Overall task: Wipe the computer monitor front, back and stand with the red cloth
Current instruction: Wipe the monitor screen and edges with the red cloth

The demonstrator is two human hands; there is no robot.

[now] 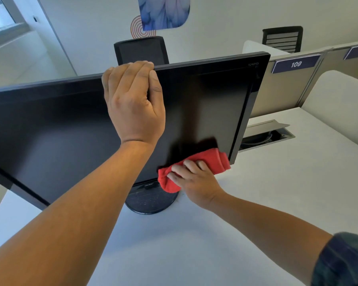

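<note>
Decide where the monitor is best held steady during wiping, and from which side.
Grip the monitor by its top edge, from above, fingers hooked over the back, as the left hand does. That edge is thin and straight, and one round stand carries the panel, so the cloth pushing low could rock it.

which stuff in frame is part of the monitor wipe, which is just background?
In the job:
- monitor
- stand
- red cloth
- left hand, gripping the monitor's top edge
- right hand, holding the cloth against the screen's lower right

Just there:
- desk
- cable hatch, lid up
- near chair
- far chair
- 109 sign
- wall poster
</note>
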